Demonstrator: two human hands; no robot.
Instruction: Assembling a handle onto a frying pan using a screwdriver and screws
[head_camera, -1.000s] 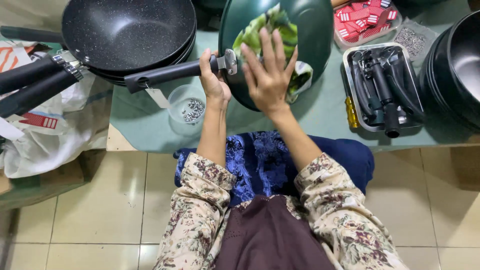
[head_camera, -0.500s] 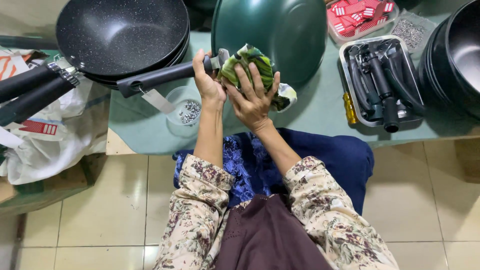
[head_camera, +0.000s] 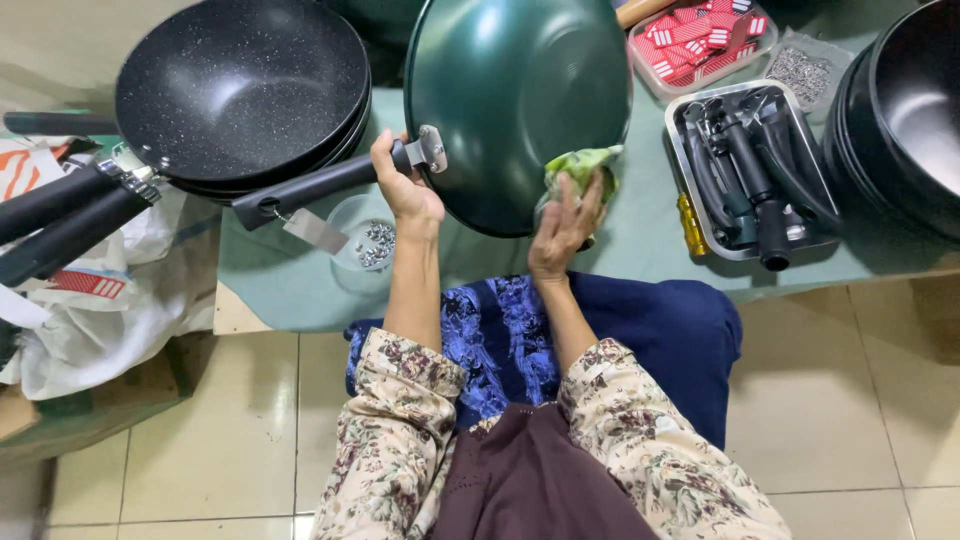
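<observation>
Green wok (head_camera: 515, 100) is in our hands, tilted up on edge over the near side of the surface (head_camera: 300, 285), inside facing us. Left hand (head_camera: 405, 185) is wrapped tight around the wok's black handle (head_camera: 320, 187) right by the metal bracket where it joins the bowl. Right hand (head_camera: 562, 225) has fingers bunched on a green cloth (head_camera: 582, 168), pressing it against the lower right rim of the wok. A small tag (head_camera: 312, 230) hangs from the far end of the handle. Just beside the left hand, below the handle, a clear plastic cup (head_camera: 362, 245) sits on the surface with small metal screws in it. Further left, a stack of black speckled pans (head_camera: 240, 90) rests on the surface, touching or very near the wok's left edge, can't tell which; their dark handles (head_camera: 60, 215) stick out past the left edge over white plastic bags (head_camera: 110, 300). Right of the wok, a metal tray (head_camera: 750, 170) holds loose black handles. Behind that tray, a clear tub (head_camera: 700, 35) of red and white labels and a small bag of metal bits (head_camera: 805, 70). Far right, stacked black pots (head_camera: 900, 110). Surface has a pale green cover; our floral sleeves and blue lap are below it, tiled floor (head_camera: 850, 400) underneath.
</observation>
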